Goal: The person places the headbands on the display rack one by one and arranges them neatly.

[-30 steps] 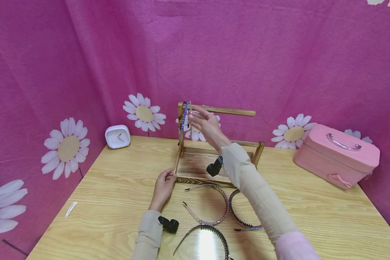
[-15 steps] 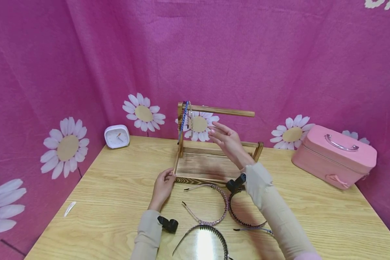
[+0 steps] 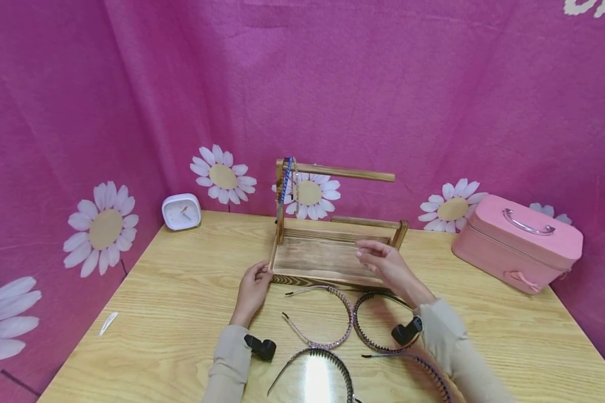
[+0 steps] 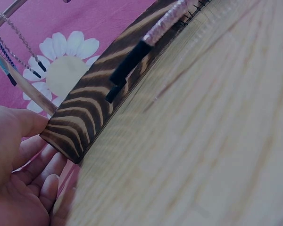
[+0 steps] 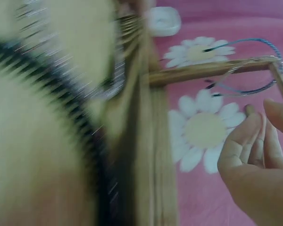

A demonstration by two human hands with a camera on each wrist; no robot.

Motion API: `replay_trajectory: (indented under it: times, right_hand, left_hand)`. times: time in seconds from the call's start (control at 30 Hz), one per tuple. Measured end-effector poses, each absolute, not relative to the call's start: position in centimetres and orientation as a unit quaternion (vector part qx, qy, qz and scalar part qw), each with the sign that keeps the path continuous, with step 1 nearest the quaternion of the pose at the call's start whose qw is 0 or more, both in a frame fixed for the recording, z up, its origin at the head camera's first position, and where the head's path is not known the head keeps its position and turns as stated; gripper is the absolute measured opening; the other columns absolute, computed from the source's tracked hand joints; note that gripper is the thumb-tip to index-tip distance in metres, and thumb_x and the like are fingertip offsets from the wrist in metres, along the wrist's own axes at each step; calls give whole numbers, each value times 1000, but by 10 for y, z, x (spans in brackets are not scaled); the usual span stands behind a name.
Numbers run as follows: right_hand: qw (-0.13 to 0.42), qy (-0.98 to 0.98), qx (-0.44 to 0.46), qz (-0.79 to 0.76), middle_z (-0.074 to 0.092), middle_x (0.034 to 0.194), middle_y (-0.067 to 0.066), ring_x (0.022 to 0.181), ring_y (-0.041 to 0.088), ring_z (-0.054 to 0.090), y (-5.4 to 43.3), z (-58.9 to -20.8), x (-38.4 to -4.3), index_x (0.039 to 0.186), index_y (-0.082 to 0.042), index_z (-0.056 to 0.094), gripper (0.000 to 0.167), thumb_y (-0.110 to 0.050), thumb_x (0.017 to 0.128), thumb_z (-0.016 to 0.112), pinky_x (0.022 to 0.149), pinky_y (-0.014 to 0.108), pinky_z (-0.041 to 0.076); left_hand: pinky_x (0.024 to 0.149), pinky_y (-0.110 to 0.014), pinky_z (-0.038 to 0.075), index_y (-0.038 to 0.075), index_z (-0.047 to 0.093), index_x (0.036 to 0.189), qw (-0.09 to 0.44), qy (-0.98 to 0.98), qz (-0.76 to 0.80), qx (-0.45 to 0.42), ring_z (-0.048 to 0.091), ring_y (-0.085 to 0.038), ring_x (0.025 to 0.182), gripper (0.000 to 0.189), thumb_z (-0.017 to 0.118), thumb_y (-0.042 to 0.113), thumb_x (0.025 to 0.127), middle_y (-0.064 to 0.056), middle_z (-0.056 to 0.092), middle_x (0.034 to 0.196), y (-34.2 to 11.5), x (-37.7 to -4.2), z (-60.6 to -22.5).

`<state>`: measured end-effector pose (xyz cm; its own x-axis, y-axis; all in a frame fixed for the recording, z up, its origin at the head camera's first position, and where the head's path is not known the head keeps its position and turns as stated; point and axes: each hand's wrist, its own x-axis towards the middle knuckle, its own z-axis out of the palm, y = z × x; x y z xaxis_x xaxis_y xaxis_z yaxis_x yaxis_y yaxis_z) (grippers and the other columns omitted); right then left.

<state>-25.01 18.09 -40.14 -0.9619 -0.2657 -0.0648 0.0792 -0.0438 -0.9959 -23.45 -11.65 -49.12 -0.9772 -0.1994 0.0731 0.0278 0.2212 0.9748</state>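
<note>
My left hand grips the front left corner of a wooden rack, thumb on one side and fingers on the other. On the rack's upper bar hang a blue headband and a pale beaded headband, both near the post. Above the rack's tray my right hand hovers with loosely bent fingers, holding nothing. Before the rack lie several headbands: a pink one, a dark toothed one beside it, a black toothed one nearer me, and a blue one partly behind the right sleeve.
A white clock stands at the back left of the table. To the right is a pink case with a metal handle. A white hair clip lies near the left edge. Pink flowered cloth hangs behind.
My right hand has come away from the pale headband on the bar, moving down and to the right over the tray. The left hand has stayed at the rack's corner.
</note>
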Motion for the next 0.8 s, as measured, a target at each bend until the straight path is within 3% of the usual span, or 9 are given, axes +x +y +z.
replay_trajectory:
  times: [0.17, 0.2, 0.3, 0.43, 0.6, 0.8]
  right_hand:
    - [135, 771, -93, -615, 68, 92, -12, 85, 1, 62, 205, -420, -225, 120, 2, 63, 28, -7, 93, 62, 75, 19, 52]
    - [135, 786, -103, -595, 69, 93, -8, 84, 1, 62, 207, -422, -219, 122, 9, 59, 34, -8, 93, 63, 73, 20, 52]
    - [135, 817, -134, -544, 70, 94, 9, 80, 3, 61, 209, -427, -205, 120, 15, 58, 37, -7, 92, 65, 69, 20, 51]
    - [124, 848, -174, -485, 68, 92, 19, 73, 3, 59, 203, -433, -189, 114, 12, 62, 31, -7, 90, 67, 64, 19, 49]
    - [107, 886, -188, -410, 68, 84, 6, 70, -2, 55, 194, -440, -173, 110, 9, 66, 32, -11, 85, 72, 63, 19, 48]
    - [116, 891, -195, -393, 66, 84, 3, 72, -2, 55, 186, -447, -163, 113, 8, 63, 42, -12, 79, 78, 65, 19, 48]
  left_hand:
    - [85, -23, 47, -6, 59, 127, 88, -778, -619, 60, 59, -26, 103, 35, 56, 8, 95, -21, 58, 116, -116, -233, -491]
    - [86, -25, 47, -5, 59, 127, 86, -778, -619, 62, 59, -26, 103, 35, 56, 8, 95, -20, 58, 116, -116, -233, -490]
    - [86, -25, 47, -5, 59, 127, 84, -778, -619, 64, 58, -25, 104, 35, 56, 8, 95, -20, 58, 116, -116, -234, -489]
    - [87, -26, 47, -4, 59, 128, 84, -777, -620, 65, 58, -26, 104, 35, 56, 8, 95, -20, 58, 116, -116, -235, -489]
    - [88, -29, 48, -5, 59, 128, 82, -776, -623, 63, 58, -27, 105, 35, 56, 8, 95, -20, 58, 116, -115, -234, -489]
    - [89, -31, 47, -4, 59, 128, 81, -776, -622, 66, 58, -27, 106, 35, 56, 8, 95, -20, 57, 117, -117, -233, -490]
